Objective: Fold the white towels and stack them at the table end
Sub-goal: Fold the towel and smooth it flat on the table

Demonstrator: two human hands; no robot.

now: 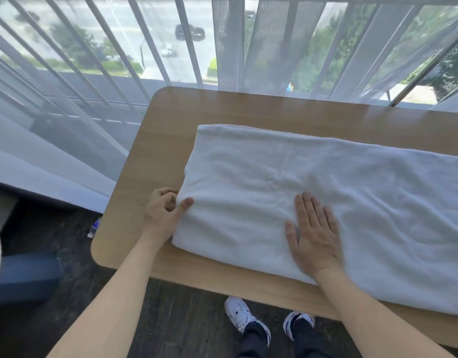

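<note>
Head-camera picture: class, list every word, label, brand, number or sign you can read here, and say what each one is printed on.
There is no readable text in this view.
White towel: plain, no tag or label visible.
Wooden table: no markings.
White shoes: dark stripes only, no legible brand.
Small blue-and-white object on the floor: too small and blurred to read.
Left hand and right hand: nothing written.

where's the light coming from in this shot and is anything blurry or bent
Head view: daylight comes through the window behind sheer curtains, and the white towel is bright and low in detail; the right hand looks slightly motion-blurred while the left hand is sharper; the wide-angle lens curves the table edges and the window bars.
</note>
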